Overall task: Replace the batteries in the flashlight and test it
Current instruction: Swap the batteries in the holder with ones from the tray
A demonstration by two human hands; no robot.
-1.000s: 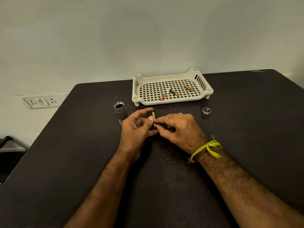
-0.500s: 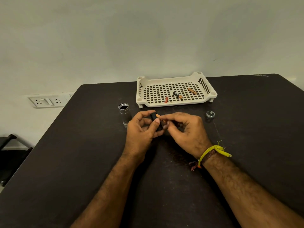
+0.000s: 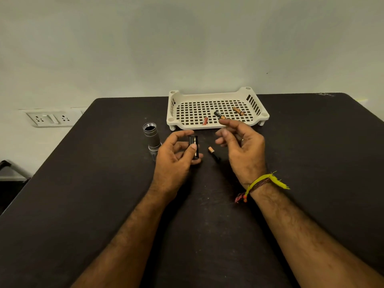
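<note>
A plain pale wall stands behind a dark table (image 3: 83,204), and a white socket plate (image 3: 51,118) sits on the wall at about 9 o'clock from the hands. On the table, at 12 o'clock from the hands, rests a white plastic tray (image 3: 191,125) with a grid of holes in its floor. Three batteries lie inside it: a small red battery (image 3: 205,121) near the front edge, a black and copper battery (image 3: 219,115) in the middle, and a brown battery (image 3: 238,111) toward the back right. The silver flashlight body (image 3: 152,137) stands on end at 10 o'clock from the left hand, with its open dark mouth facing up, just beside that hand. The left hand (image 3: 174,161) holds the black battery holder (image 3: 193,146) upright, with the thumb on its front and the fingers curled behind it. One loose battery (image 3: 214,153), black with a copper end, lies flat on the table between the two hands, at 3 o'clock from the holder and not touching either hand. The right hand (image 3: 244,150) floats above the table with its fingers loose and spread, and it holds nothing. Its fingertips (image 3: 223,122) reach up toward the front edge of the tray. A yellow thread band (image 3: 264,180) is tied round the right wrist, with a red and brown thread next to it.
</note>
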